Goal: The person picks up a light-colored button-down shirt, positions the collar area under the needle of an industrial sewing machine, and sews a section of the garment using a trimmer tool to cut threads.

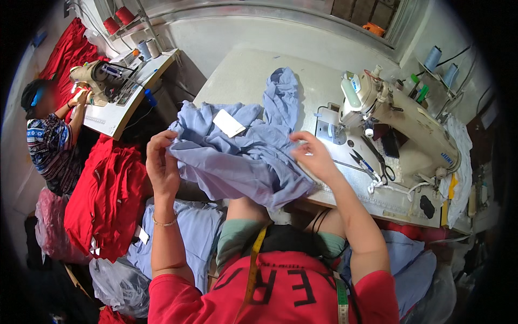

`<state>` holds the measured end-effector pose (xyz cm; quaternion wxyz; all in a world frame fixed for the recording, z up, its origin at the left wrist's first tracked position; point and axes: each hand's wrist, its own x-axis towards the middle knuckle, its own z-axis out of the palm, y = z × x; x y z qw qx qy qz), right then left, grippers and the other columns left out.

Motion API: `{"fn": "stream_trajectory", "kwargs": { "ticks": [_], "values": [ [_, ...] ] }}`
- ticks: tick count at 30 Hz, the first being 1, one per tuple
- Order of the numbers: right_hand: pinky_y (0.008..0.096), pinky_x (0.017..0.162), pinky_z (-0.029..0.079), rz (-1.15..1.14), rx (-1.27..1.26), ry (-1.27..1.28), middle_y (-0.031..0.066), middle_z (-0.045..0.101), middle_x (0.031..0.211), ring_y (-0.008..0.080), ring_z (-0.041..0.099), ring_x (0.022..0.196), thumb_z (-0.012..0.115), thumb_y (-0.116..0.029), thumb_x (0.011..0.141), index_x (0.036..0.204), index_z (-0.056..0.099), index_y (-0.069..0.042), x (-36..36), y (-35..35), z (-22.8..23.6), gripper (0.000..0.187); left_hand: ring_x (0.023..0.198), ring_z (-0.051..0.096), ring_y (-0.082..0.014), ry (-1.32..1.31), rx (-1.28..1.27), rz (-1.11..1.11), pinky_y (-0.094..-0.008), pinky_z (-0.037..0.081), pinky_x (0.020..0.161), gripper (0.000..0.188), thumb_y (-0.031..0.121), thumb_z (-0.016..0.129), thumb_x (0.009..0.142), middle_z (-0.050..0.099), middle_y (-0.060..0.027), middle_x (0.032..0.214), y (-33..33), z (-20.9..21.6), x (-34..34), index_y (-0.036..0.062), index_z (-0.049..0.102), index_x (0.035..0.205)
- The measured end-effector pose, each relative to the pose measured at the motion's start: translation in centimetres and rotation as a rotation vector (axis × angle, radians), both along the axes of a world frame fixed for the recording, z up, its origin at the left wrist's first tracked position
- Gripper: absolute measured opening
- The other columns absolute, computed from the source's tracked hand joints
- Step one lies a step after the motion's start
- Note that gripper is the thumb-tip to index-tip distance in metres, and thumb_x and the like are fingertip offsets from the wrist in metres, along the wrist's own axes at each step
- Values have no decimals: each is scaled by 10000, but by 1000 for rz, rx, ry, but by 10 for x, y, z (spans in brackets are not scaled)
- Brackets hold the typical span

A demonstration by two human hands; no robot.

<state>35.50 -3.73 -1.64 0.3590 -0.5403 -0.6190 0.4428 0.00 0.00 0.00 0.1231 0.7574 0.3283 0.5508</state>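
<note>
A light blue garment [221, 156] lies bunched over the front of the sewing table, its near part hanging off the edge toward my lap. My left hand [163, 162] pinches its left edge and holds that side slightly raised. At the garment's right edge, my right hand [314, 155] has its thumb and fingers curled in on the cloth; the exact grip is hard to see. A white paper tag [229, 123] rests on top of the folds. One narrow part, like a sleeve [281, 92], stretches away toward the back of the table.
To the right stands a sewing machine [402, 116], with black scissors [382, 162] and blue-handled snips [364, 164] before it. Red garments [110, 197] are heaped at left, near blue cloth [186, 232]. A co-worker [51, 129] sits at another sewing machine [91, 78].
</note>
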Motion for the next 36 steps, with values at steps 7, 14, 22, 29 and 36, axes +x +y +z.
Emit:
{"fn": "stream_trajectory", "kwargs": {
  "ticks": [7,14,22,29,36],
  "values": [
    [399,877,440,39,335,-576,143,571,1147,315,545,1053,613,-127,745,1164,546,-89,-77,5,-7,427,785,553,-154,-368,169,91,-277,466,726,128,100,444,958,562,-155,958,-34,47,-7,51,374,1053],
    [241,806,444,-297,368,317,62,645,946,154,582,879,451,216,660,1071,617,-83,-17,-8,14,535,798,549,-166,-211,658,411,-284,472,710,219,121,517,910,558,-157,925,-50,113,-73,31,401,1073],
    [319,884,437,-185,686,61,61,569,1079,156,559,967,554,-257,892,1073,615,-77,52,-137,242,263,858,611,-209,350,497,894,-302,497,739,326,143,591,855,609,-153,993,-90,239,-212,42,483,1145],
    [265,842,433,-147,588,-150,17,594,1025,105,550,926,555,-169,873,1097,618,-82,130,-219,333,249,875,636,-236,333,468,831,-312,506,746,362,144,593,838,642,-127,1003,-92,304,-154,74,528,1187],
    [206,772,418,-68,290,-435,-53,589,914,45,506,829,560,-95,856,1086,626,-77,114,-151,242,240,821,624,-333,510,653,591,-405,486,731,330,203,551,787,636,-165,892,5,217,-36,117,570,1105]
  ]
}}
